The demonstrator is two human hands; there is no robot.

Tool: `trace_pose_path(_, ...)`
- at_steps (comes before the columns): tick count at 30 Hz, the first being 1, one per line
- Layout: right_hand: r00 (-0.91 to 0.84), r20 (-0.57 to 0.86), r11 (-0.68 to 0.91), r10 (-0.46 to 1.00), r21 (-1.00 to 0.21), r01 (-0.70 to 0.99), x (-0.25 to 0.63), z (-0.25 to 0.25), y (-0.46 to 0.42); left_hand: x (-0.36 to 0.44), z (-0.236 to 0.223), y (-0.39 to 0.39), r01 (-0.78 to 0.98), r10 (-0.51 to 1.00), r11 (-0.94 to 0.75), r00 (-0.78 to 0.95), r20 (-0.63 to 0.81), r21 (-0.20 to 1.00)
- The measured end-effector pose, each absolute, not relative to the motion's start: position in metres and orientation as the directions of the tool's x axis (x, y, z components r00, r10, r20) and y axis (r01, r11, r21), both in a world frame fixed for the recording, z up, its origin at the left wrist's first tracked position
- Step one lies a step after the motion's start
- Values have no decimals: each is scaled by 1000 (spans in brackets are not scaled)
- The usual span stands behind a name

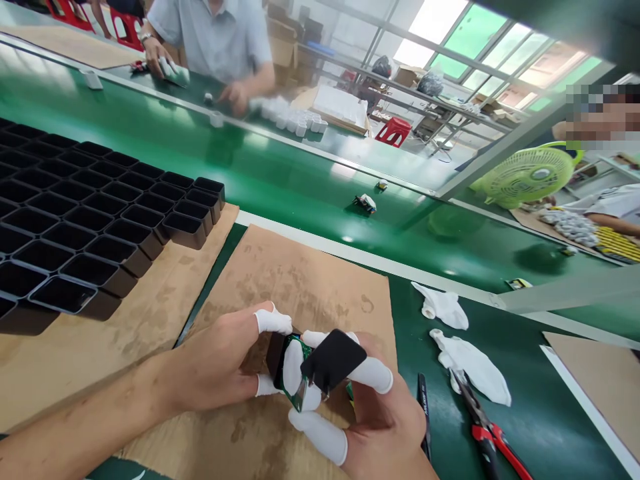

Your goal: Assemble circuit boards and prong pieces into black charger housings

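My left hand (215, 367), with white finger cots on thumb and fingertips, grips a small black plastic case (275, 357) from its left side. A green circuit board (299, 399) sits at the case's open side, partly covered by white-cotted fingers. My right hand (387, 413), also in white finger cots, pinches a flat black cover (336, 361) beside the board. Small metal parts show under the cover's lower edge. How far the board is inside the case, and whether it joins the cover, I cannot tell. Both hands are above a stained cardboard sheet (320, 280).
Rows of black cases (105, 227) stand on cardboard at left. Red-handled pliers (480, 420), a black tool (424, 407) and white gloves (475, 367) lie at right. Beyond runs a green conveyor belt (300, 193) carrying small boards (367, 202). A co-worker (215, 47) works across it.
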State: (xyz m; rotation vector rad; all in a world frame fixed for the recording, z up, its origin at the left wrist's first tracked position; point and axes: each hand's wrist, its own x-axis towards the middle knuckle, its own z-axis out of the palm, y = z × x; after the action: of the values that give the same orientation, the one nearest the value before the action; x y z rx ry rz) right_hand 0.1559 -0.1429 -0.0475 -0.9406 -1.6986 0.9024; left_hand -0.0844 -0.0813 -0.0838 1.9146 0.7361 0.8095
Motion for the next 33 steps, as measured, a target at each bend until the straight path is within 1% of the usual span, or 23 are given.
trace_pose_path(5,-267,354,411,896,-888,204,158,-47,-144,-83,-83,-80,157,752,-411,615,237,898)
trace_pose_path(10,-276,334,394,901,-896,204,155,-43,-142,-84,-80,-80,182,751,-393,629,201,901)
trace_pose_path(16,-303,375,445,876,-871,209,156,-46,-140,-85,-81,-81,159,739,-436,624,252,885)
trace_pose_path(20,-314,371,448,874,-865,225,158,-51,-142,-85,-81,-80,146,735,-444,623,266,884)
trace_pose_path(23,-317,351,432,881,-870,238,159,-53,-142,-85,-80,-79,142,740,-430,622,258,891)
trace_pose_path(28,-302,368,453,879,-841,294,160,-55,-142,-84,-78,-81,158,751,-411,618,235,898)
trace_pose_path(33,-315,341,435,885,-848,303,157,-54,-140,-84,-79,-82,174,754,-385,626,200,906)
